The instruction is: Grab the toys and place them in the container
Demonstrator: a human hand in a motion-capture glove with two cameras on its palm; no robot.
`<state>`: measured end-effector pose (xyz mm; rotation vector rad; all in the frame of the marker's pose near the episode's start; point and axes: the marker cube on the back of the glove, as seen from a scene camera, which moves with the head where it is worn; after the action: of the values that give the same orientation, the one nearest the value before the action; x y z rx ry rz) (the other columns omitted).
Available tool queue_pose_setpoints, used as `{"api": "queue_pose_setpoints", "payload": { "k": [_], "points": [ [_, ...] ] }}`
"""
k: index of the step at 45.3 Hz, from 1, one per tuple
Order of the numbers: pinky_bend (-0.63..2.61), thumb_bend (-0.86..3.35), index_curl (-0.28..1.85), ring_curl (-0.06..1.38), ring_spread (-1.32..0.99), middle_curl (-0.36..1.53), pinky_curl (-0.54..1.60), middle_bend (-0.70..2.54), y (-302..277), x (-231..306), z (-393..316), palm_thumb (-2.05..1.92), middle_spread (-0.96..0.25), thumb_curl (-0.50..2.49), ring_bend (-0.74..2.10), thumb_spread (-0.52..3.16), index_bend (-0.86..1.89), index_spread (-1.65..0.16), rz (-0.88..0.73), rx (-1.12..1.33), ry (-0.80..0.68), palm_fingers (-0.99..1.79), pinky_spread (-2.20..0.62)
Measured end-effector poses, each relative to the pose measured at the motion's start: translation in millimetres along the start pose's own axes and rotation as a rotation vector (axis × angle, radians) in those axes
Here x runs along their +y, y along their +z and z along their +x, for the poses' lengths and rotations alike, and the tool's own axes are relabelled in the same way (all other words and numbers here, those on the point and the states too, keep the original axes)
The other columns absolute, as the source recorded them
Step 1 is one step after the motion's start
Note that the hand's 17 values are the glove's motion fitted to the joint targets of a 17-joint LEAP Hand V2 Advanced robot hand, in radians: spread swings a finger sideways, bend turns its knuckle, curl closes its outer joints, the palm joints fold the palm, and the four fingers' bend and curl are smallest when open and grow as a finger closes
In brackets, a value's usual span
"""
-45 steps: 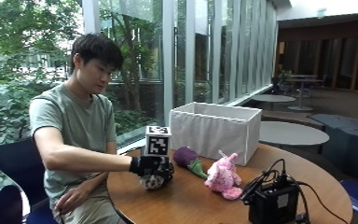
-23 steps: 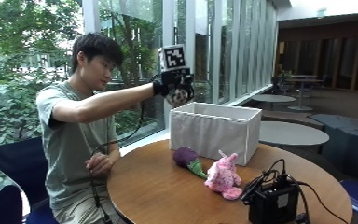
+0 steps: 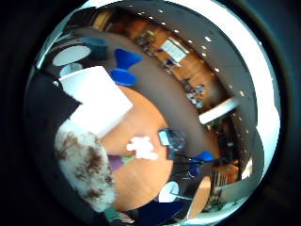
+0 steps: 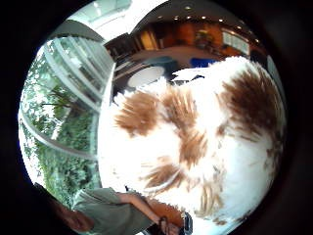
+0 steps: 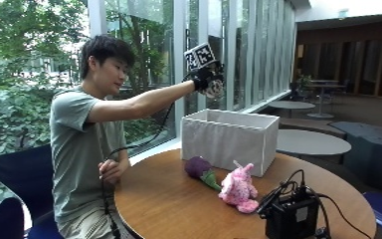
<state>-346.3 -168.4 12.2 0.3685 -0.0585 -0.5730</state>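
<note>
Brown-spotted plush toy (image 4: 195,142), probably gripped, above container (image 5: 229,138).

1. Tall glass windows (image 5: 244,55) with pale vertical frames run along the left, with green trees (image 5: 19,74) outside.
2. Daylight comes in through the glass.
3. A round wooden table (image 5: 171,209) stands near.
4. Dark blue chairs (image 5: 19,174) sit at its left.
5. Farther right, round grey tables (image 5: 310,142) stand before a dim wood-toned wall (image 5: 350,55).
</note>
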Motion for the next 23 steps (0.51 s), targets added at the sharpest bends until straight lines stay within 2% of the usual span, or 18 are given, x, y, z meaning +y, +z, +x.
{"api": "queue_pose_setpoints", "payload": {
  "k": [4,10,13,18,19,20,21,23],
  "points": [
    [0.78,0.06,0.65,0.56,-0.35,0.71,0.45,1.20,25,-22,-26,0.58,-0.16,0.84,1.20,0.34,0.84,-0.33,-0.067,-0.068,-0.018,1.04,-0.38],
    [0.78,0.04,0.69,0.57,-0.35,0.71,0.46,1.19,70,-50,-60,0.58,-0.16,0.87,1.18,0.33,0.80,-0.33,-0.317,-0.038,-0.065,0.99,-0.38],
    [0.86,0.03,0.70,0.58,-0.36,0.71,0.49,1.16,77,-43,-51,0.56,-0.17,0.88,1.18,0.41,0.65,-0.33,-0.397,0.010,-0.104,0.75,-0.37],
    [0.89,-0.04,0.66,0.58,-0.36,0.70,0.48,1.13,83,-46,-52,0.44,-0.19,0.85,1.22,0.62,0.37,-0.31,-0.557,0.076,-0.235,0.53,-0.35],
    [0.88,-0.10,0.63,0.56,-0.37,0.69,0.48,1.12,83,-49,-53,0.33,-0.20,0.81,1.17,0.72,0.26,-0.30,-0.611,0.092,-0.240,0.34,-0.33],
    [0.91,-0.09,0.64,0.58,-0.36,0.70,0.51,1.12,83,-53,-56,0.29,-0.20,0.78,1.18,0.78,0.22,-0.29,-0.661,0.093,-0.240,0.27,-0.32],
    [1.03,-0.12,0.59,0.55,-0.31,0.64,0.54,0.93,82,-56,-60,0.21,-0.18,0.74,1.07,0.82,0.07,-0.25,-0.699,0.076,-0.226,-0.14,-0.25],
    [1.16,-0.12,0.56,0.53,-0.23,0.59,0.57,0.72,78,-57,-65,0.12,-0.13,0.69,0.92,0.88,0.05,-0.21,-0.719,0.004,-0.144,-0.42,-0.19]
  ]
}}
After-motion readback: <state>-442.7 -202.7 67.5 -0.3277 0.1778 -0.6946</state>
